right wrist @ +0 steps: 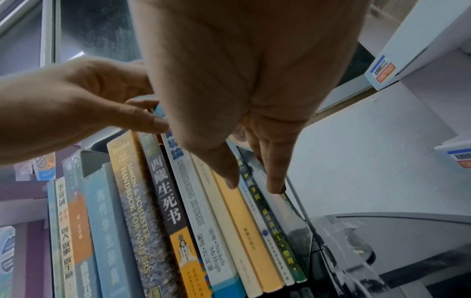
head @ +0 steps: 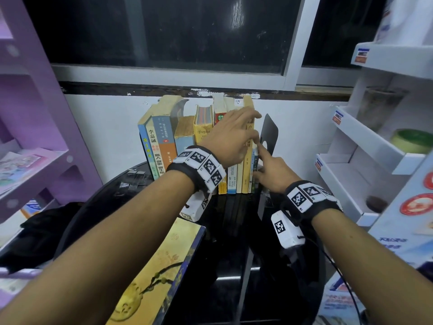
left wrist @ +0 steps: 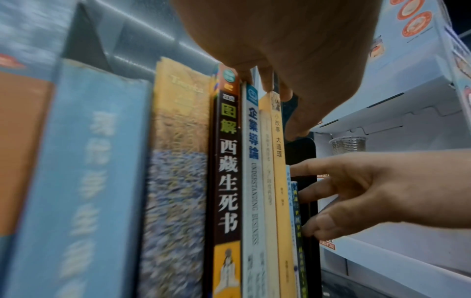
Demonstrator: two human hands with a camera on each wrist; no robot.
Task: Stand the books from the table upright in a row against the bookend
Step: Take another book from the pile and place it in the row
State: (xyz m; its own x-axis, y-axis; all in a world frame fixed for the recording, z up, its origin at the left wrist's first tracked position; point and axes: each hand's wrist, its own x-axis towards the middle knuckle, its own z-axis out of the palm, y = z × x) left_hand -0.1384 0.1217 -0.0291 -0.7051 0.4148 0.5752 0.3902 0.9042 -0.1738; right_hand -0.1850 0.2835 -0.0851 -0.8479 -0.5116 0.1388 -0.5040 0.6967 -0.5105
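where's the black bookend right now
In the head view the black bookend stands upright at the right end of the book row, just behind the right hand.

Both forearms are extended forward, each wrist banded with a marker-covered strap. The left hand (head: 230,134) is held higher, palm down, its fingers straightened and spread. The right hand (head: 273,171) is kept lower, its fingers (right wrist: 276,181) straightened and pointed forward.

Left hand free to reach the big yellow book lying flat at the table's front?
Probably yes. The left hand only rests straight fingers on the upright books' tops, holding nothing, and the yellow book lies uncovered beneath its forearm.
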